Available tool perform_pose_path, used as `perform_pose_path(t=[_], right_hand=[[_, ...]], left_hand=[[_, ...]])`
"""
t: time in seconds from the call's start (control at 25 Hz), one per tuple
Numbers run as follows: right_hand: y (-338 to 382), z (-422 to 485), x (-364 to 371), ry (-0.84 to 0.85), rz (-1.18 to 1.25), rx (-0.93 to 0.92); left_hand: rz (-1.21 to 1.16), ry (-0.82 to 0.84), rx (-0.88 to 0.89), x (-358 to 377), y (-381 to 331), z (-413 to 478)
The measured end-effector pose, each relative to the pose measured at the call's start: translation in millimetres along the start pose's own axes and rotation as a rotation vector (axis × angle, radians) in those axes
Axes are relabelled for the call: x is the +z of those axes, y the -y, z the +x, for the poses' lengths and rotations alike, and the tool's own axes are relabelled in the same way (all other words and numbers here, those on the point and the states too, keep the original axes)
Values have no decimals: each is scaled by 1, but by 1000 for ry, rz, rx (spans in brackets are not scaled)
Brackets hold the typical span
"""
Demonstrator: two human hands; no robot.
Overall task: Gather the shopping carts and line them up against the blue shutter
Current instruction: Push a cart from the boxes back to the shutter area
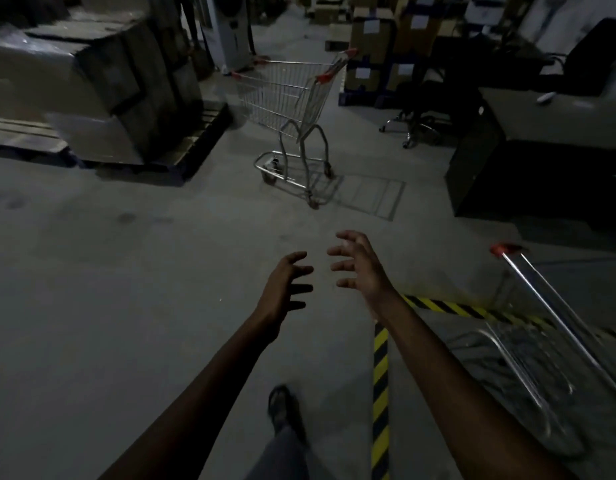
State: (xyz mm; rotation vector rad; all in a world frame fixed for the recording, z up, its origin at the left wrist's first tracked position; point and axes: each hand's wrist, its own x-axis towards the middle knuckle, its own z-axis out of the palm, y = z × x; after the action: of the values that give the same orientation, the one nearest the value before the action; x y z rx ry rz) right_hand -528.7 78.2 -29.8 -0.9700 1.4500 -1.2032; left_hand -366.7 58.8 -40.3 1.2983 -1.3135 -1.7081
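A silver wire shopping cart (287, 98) with red corner caps stands alone on the grey concrete floor ahead, its handle toward the right. A second cart (542, 341) shows partly at the lower right, blurred, one red cap at its top. My left hand (287, 287) and my right hand (357, 263) are stretched forward side by side, fingers spread, holding nothing, well short of the far cart. No blue shutter is in view.
Wrapped boxes on a wooden pallet (195, 140) fill the left. A dark desk (542, 147) and an office chair (417, 123) stand on the right. Stacked cartons (372, 39) line the back. Yellow-black floor tape (381, 393) runs near my foot (282, 407).
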Motion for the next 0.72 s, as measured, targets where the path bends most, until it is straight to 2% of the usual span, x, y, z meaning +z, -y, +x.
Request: perform_pose_path(t=[0.08,0.24,0.36,0.48,0.72], right_hand=[[14,95,-13,-20,-163,-60],[29,288,-45,-162,-911,-249],[40,411,-78,-179,-1270,-321],[50,526,-123,-192,-1433,-380],[70,779,-224,-124,-1541,-478]], left_hand=[[100,-71,83,2,-25,95],[425,-151,309,4,-87,296],[725,-198,356,17,-138,421],[1028,-264,360,39,-172,528],[1108,-281,354,109,-236,764]])
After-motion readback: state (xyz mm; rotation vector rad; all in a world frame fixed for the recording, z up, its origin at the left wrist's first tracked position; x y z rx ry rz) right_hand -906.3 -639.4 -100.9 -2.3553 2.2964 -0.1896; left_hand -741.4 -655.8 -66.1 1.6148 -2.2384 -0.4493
